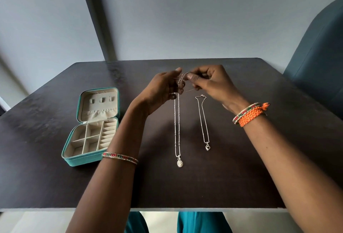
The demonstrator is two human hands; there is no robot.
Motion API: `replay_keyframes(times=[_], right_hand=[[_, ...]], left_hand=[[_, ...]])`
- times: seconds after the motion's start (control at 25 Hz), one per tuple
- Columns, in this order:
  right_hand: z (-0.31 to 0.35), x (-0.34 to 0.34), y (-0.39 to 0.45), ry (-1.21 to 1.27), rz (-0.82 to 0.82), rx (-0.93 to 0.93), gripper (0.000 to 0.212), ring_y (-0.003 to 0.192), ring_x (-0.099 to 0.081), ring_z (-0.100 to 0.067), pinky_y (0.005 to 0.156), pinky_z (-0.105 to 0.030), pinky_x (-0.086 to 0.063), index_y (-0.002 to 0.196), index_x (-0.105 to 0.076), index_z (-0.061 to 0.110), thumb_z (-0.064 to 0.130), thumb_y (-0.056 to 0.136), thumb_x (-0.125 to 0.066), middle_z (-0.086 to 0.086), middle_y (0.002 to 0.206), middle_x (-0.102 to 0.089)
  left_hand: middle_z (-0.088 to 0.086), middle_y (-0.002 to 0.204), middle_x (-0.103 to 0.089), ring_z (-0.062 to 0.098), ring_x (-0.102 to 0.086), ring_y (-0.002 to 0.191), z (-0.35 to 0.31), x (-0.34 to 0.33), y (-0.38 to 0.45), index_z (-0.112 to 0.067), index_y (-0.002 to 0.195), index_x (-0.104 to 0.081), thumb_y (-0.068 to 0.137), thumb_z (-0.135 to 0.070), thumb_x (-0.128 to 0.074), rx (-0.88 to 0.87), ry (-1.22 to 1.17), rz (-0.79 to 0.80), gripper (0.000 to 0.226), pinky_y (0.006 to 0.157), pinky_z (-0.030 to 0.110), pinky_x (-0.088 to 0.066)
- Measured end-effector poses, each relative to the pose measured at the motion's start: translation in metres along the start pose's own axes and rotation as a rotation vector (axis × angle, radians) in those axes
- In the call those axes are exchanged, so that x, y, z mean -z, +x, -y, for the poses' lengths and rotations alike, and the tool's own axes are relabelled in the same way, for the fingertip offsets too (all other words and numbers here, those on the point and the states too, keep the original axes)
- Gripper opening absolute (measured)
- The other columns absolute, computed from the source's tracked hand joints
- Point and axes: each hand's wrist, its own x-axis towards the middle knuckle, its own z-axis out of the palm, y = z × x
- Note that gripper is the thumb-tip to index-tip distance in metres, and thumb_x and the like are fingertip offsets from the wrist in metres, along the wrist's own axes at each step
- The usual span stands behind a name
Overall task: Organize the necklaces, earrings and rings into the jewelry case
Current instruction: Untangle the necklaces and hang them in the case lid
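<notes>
Task is looking barely started. The jewelry case (89, 128) is sitting open at the left of the desk (241, 167), lid back, and its divided compartments, ring rolls, lid tabs and gathered lid pocket are all showing nothing inside, as far as can be seen. The left hand (159, 91) and right hand (209, 84) are meeting above the far middle of the desk, both working the top end of the long necklace (176, 130): left grip is curling its fingers round the bunched chain, right grip is pinching it between thumb and forefinger, probably at the clasp, though that part is too small to tell. The rest of that chain is trailing down toward the near edge, its oval pendant (179, 163) apparently lying on the desk. The short necklace (203, 121) with its heart pendant (207, 147) is lying flat just beside it to the right, untouched, apart from both hands. No earrings or rings are showing anywhere in view. Judging from this, both necklaces are yet to go in, so nearly everything is left.
</notes>
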Motion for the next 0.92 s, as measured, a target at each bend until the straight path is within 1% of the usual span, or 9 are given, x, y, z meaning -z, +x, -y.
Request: replay_keyframes(times=[0.12,0.24,0.44,0.52,0.56,0.64,0.72,0.84,0.92], right_hand=[[-0.004,0.0,0.001,0.011,-0.127,-0.01,0.007,0.058,-0.058,-0.001,0.063,-0.02,-0.052,0.088,-0.071,0.01,0.013,0.088,-0.066,-0.001,0.069,-0.065],[-0.006,0.0,0.0,0.053,-0.206,-0.038,0.005,0.055,-0.057,0.001,0.058,-0.018,-0.05,0.084,-0.07,0.014,0.017,0.087,-0.068,0.002,0.066,-0.064],[-0.003,-0.02,-0.004,0.004,0.018,-0.013,0.012,0.068,-0.059,-0.002,0.067,-0.014,-0.044,0.074,-0.066,0.02,0.017,0.086,-0.068,0.002,0.072,-0.065],[-0.004,-0.026,-0.004,-0.113,0.027,0.08,0.009,0.08,-0.06,-0.001,0.075,-0.012,-0.041,0.077,-0.068,0.024,0.017,0.083,-0.07,0.011,0.08,-0.066],[-0.005,-0.026,-0.004,-0.182,0.011,0.122,0.008,0.086,-0.06,-0.001,0.081,-0.015,-0.042,0.081,-0.069,0.025,0.018,0.081,-0.071,0.015,0.083,-0.066],[-0.008,-0.026,-0.006,-0.286,-0.006,0.144,0.007,0.095,-0.062,-0.005,0.094,-0.036,-0.044,0.084,-0.071,0.032,0.026,0.079,-0.072,0.018,0.085,-0.068],[-0.008,-0.027,-0.009,-0.34,0.017,0.12,0.006,0.096,-0.062,-0.005,0.094,-0.045,-0.045,0.085,-0.073,0.031,0.028,0.08,-0.071,0.017,0.088,-0.07],[-0.005,-0.029,-0.011,-0.364,0.026,0.158,0.01,0.089,-0.059,-0.005,0.08,-0.015,-0.045,0.089,-0.074,0.016,0.023,0.082,-0.071,0.011,0.09,-0.065],[-0.002,-0.026,-0.01,-0.316,-0.001,0.167,0.008,0.08,-0.059,0.002,0.07,-0.005,-0.04,0.087,-0.073,0.013,0.02,0.084,-0.07,0.014,0.085,-0.065]], left_hand=[[-0.004,0.062,-0.054,0.006,-0.051,0.055,0.003,0.001,0.0,-0.015,0.08,-0.06,0.099,-0.021,-0.045,-0.012,0.085,0.03,0.025,0.056,0.02,-0.038],[-0.007,0.06,-0.052,0.004,-0.049,0.053,0.0,-0.001,-0.003,-0.016,0.079,-0.057,0.099,-0.02,-0.043,-0.013,-0.08,0.04,0.025,0.052,0.017,-0.037],[-0.012,0.059,-0.058,-0.002,-0.055,0.053,-0.005,0.001,-0.002,-0.017,0.085,-0.059,0.099,-0.019,-0.042,-0.049,-0.563,-0.051,0.022,0.05,0.014,-0.042],[-0.011,0.072,-0.068,-0.002,-0.064,0.066,-0.004,0.001,-0.001,-0.016,0.093,-0.062,0.099,-0.019,-0.042,-0.088,-0.662,-0.071,0.021,0.062,0.016,-0.048],[-0.01,0.08,-0.071,-0.001,-0.067,0.075,-0.003,0.002,0.0,-0.016,0.097,-0.062,0.099,-0.019,-0.041,-0.113,-0.666,-0.08,0.021,0.066,0.017,-0.048],[-0.009,0.092,-0.072,-0.001,-0.067,0.084,-0.001,0.005,0.001,-0.015,0.106,-0.06,0.099,-0.014,-0.041,-0.173,-0.64,-0.13,0.02,0.06,0.016,-0.046],[-0.009,0.095,-0.072,-0.002,-0.067,0.085,0.001,0.01,0.003,-0.016,0.109,-0.061,0.096,-0.013,-0.047,-0.197,-0.525,-0.224,0.019,0.056,0.015,-0.044],[-0.009,0.096,-0.073,0.002,-0.067,0.095,0.007,0.014,0.003,-0.017,0.106,-0.063,0.093,-0.015,-0.055,-0.187,-0.186,-0.276,0.015,0.065,0.021,-0.047],[-0.007,0.095,-0.072,0.004,-0.067,0.09,0.011,0.012,0.003,-0.015,0.107,-0.063,0.093,-0.011,-0.057,-0.184,-0.11,-0.223,0.016,0.065,0.021,-0.049]])
